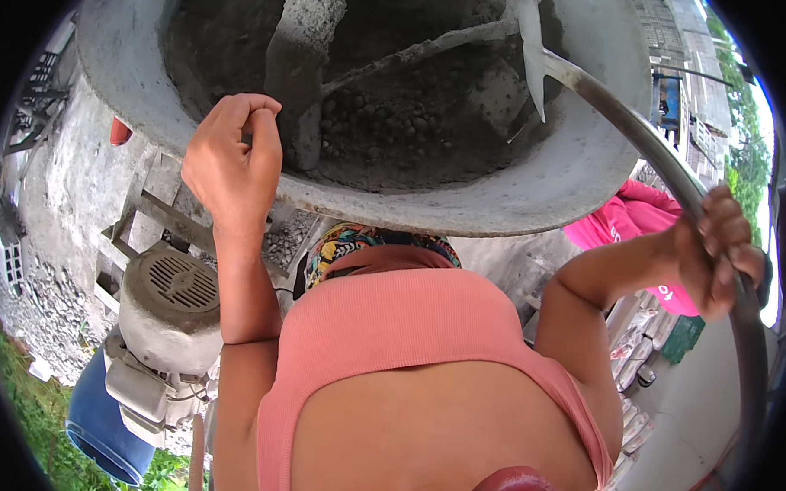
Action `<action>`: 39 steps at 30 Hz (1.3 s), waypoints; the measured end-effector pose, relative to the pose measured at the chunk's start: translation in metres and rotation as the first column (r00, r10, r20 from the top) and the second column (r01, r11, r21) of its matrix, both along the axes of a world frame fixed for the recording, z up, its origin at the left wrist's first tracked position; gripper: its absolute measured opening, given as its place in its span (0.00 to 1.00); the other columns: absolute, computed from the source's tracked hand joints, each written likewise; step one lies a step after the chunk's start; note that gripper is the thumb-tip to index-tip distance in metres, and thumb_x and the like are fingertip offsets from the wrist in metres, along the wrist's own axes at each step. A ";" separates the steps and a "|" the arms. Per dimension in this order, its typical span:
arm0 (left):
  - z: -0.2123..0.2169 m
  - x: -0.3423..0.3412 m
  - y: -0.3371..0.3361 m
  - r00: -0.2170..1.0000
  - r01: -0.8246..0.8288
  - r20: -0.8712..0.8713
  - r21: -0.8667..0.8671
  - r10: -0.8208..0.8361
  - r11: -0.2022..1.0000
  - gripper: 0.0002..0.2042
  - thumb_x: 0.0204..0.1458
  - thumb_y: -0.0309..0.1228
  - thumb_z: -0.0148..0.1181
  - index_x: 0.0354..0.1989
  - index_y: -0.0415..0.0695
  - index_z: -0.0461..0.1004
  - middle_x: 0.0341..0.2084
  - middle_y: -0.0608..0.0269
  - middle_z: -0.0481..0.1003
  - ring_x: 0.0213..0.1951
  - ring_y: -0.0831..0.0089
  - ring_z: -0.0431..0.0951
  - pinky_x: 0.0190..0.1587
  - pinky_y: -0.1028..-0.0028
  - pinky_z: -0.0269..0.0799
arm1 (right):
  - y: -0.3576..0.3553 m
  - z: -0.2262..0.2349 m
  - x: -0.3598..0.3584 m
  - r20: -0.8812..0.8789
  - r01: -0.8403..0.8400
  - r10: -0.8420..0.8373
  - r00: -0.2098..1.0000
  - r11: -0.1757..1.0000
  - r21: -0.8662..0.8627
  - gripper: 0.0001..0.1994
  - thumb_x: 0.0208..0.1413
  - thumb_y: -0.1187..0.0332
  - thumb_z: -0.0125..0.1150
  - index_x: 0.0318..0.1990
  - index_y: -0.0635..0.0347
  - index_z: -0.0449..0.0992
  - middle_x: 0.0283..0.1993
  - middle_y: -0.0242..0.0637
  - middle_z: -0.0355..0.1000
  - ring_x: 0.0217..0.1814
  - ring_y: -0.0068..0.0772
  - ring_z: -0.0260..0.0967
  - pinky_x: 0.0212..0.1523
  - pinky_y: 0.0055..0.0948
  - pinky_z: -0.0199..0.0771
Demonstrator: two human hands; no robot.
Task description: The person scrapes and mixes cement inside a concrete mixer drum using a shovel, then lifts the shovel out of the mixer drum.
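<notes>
My left hand (234,164) is raised in front of the near left rim of a large grey mixing drum (461,213). Its fingers are curled into a loose pinch, with nothing visible in them. On the right, my right hand (718,251) is wrapped round the dark handle of a long-handled tool (622,121), which looks bent in this view. The tool's far end meets a pale, pointed blade (533,63) over the drum's inside. Wet grey concrete mix (389,133) with pebbles lies in the drum. Cement-caked mixer arms (308,49) cross above it.
Left of my body stands a dusty motor (171,292), with a blue barrel (105,420) beside it. Gravel (62,318) covers ground at the left. A pink cloth (621,216) shows below the drum's right rim, near stacked bags (639,358).
</notes>
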State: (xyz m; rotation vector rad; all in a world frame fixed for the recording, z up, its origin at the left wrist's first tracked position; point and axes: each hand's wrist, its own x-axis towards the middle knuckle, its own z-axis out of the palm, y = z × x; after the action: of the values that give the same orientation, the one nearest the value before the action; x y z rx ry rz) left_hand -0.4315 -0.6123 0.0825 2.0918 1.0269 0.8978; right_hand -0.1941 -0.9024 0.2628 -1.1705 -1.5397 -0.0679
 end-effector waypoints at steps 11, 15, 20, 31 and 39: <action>-0.003 -0.001 0.001 1.000 0.018 -0.021 -0.002 -0.018 1.000 0.07 0.45 0.22 0.49 0.24 0.43 0.76 0.19 0.65 0.74 0.21 0.78 0.72 0.25 0.79 0.64 | 0.045 -0.080 0.034 -0.149 -0.092 0.080 0.986 0.993 -0.074 0.09 0.38 0.76 0.51 0.31 0.63 0.64 0.19 0.40 0.60 0.21 0.33 0.58 0.32 0.40 0.61; -0.003 -0.001 0.001 0.999 0.045 0.004 0.061 -0.046 0.997 0.07 0.44 0.22 0.50 0.23 0.44 0.76 0.18 0.64 0.73 0.19 0.74 0.72 0.24 0.77 0.63 | 0.026 -0.045 -0.007 -0.102 -0.125 0.113 0.988 0.985 -0.120 0.10 0.42 0.71 0.53 0.33 0.62 0.64 0.18 0.35 0.62 0.18 0.29 0.58 0.26 0.36 0.62; 0.005 0.000 -0.002 0.996 0.024 -0.084 -0.034 -0.027 0.999 0.08 0.47 0.22 0.48 0.25 0.41 0.76 0.20 0.64 0.75 0.23 0.80 0.74 0.28 0.79 0.66 | 0.035 -0.057 -0.031 0.009 -0.188 0.190 0.982 0.976 -0.111 0.09 0.44 0.71 0.56 0.31 0.61 0.64 0.17 0.33 0.62 0.18 0.28 0.62 0.23 0.31 0.66; -0.001 0.001 0.001 0.999 0.011 -0.032 0.064 -0.009 0.998 0.07 0.44 0.24 0.50 0.22 0.46 0.76 0.18 0.64 0.74 0.20 0.70 0.74 0.24 0.75 0.65 | 0.020 -0.073 -0.006 -0.154 -0.013 0.009 0.988 1.000 -0.024 0.10 0.41 0.70 0.52 0.32 0.64 0.65 0.19 0.39 0.62 0.21 0.33 0.59 0.29 0.38 0.60; 0.001 -0.002 0.003 0.996 0.036 -0.077 0.032 -0.034 0.999 0.08 0.46 0.24 0.49 0.24 0.44 0.76 0.19 0.64 0.75 0.22 0.74 0.76 0.26 0.77 0.67 | -0.023 -0.021 -0.019 -0.288 0.097 -0.064 0.955 0.990 0.101 0.12 0.44 0.59 0.51 0.32 0.58 0.67 0.18 0.30 0.60 0.20 0.28 0.56 0.32 0.36 0.55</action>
State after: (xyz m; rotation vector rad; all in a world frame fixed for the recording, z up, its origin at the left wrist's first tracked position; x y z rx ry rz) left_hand -0.4339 -0.6094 0.0839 2.1803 1.0170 0.8291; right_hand -0.2132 -0.9256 0.2419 -1.0997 -1.2194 -0.0392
